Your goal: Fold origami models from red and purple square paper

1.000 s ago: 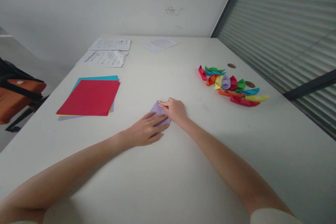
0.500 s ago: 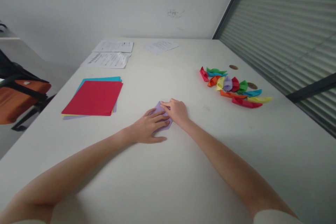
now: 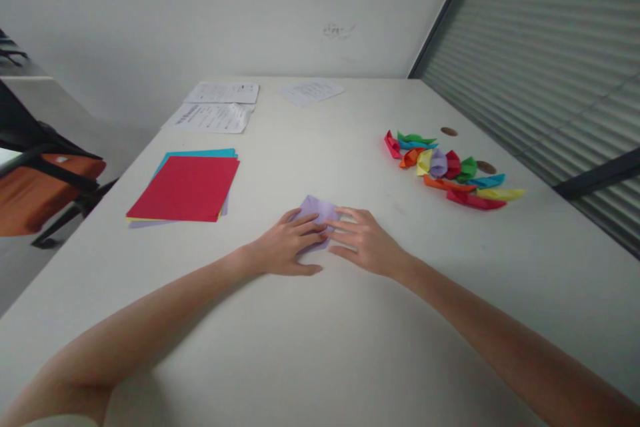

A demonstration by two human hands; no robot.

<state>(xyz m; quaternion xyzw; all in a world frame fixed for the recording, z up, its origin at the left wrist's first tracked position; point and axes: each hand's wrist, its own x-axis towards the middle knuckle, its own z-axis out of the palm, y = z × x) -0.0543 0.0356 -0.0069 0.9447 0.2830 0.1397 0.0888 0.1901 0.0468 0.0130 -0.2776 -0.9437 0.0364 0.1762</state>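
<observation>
A folded sheet of lilac origami paper [image 3: 311, 205] lies on the white table in front of me. Across its left part rests my left hand [image 3: 290, 241], palm down with fingers spread flat and the thumb on the tabletop. My right hand [image 3: 367, 240] is at the paper's right edge, fingers apart, the fingertips over or touching that edge. Both hands hide much of the paper's middle and lower part, so its full folded shape does not show.
To the left lies a stack of coloured paper [image 3: 185, 188], red on top. Several small folded paper boats [image 3: 453, 165] sit at the right near two round table holes. Printed sheets [image 3: 213, 117] lie farther back. An orange chair [image 3: 55, 193] stands beyond the left edge.
My right hand has moved right and nearer to me, its fingers going from a pressing point to spread apart. More of the lilac paper shows at its right. My left hand stays on it.
</observation>
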